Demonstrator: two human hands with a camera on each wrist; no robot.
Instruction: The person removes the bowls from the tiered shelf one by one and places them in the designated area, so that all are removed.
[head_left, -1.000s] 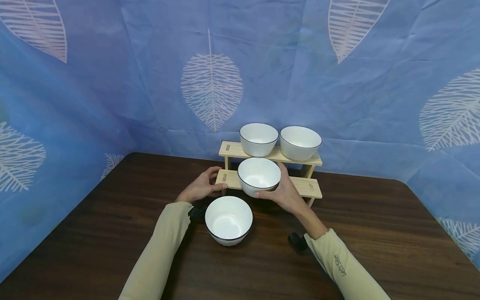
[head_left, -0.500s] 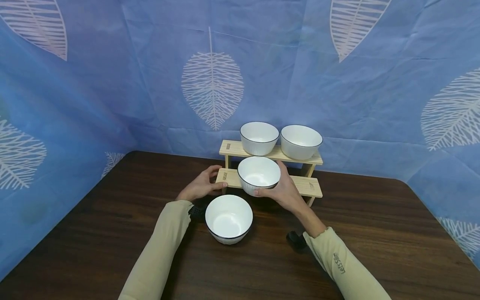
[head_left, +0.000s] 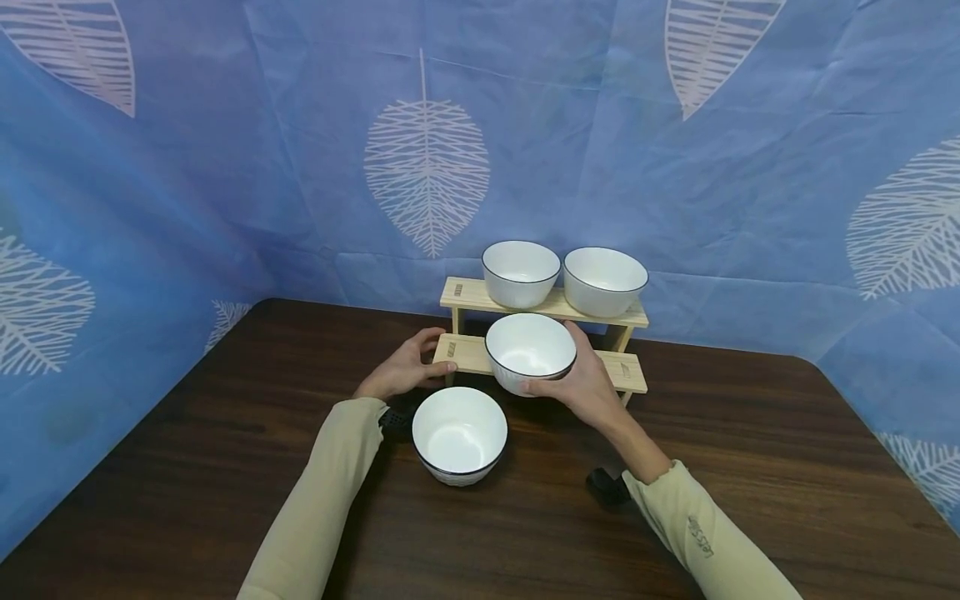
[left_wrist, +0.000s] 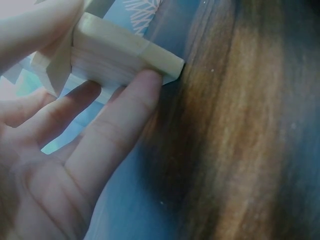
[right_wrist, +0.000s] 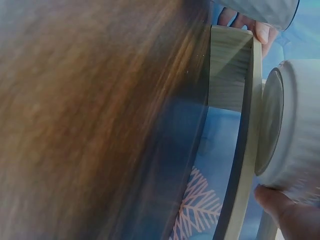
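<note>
A white bowl with a dark rim [head_left: 528, 343] is in my right hand [head_left: 591, 387], thumb on the near side and fingers round the far right side. It overlaps the lower step of a light wooden shelf [head_left: 471, 356]; in the right wrist view its base ring [right_wrist: 270, 122] sits right at the board. At that step's left end, my left hand [head_left: 402, 365] grips the wood with the thumb at the front and fingers behind. Up close in the left wrist view, the fingers [left_wrist: 117, 127] lie against the wooden end piece [left_wrist: 112, 55].
Two matching bowls stand side by side on the upper step [head_left: 467, 294], the left bowl [head_left: 521, 279] and the right bowl [head_left: 606, 283]. Another white bowl [head_left: 459, 433] stands on the dark wooden table [head_left: 187, 467] between the forearms. A blue leaf-patterned cloth [head_left: 315, 167] hangs behind.
My right hand has shifted slightly to the right along the lower step with its bowl. My left hand stays at the shelf's end; the other bowls have not moved.
</note>
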